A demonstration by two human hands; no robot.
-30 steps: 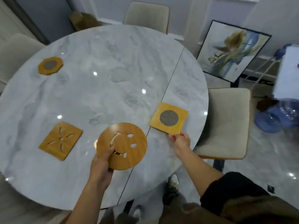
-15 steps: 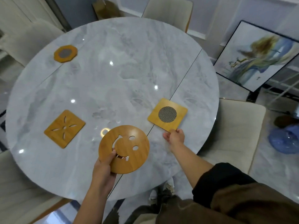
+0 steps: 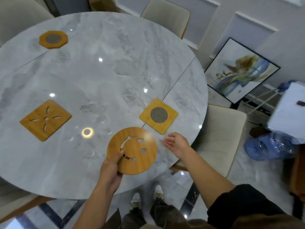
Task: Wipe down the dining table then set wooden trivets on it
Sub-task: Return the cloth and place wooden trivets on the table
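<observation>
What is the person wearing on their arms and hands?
The left hand and right hand are bare: no gloves, rings or watch that I can see. The left forearm shows no sleeve. The right arm has a black sleeve bunched near the elbow.

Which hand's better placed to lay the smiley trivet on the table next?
Left. The left hand grips the smiley trivet over the table; the right hand is open and empty, near the mesh trivet.

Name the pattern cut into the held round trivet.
The round trivet has a smiley-face cutout; head view.
</observation>
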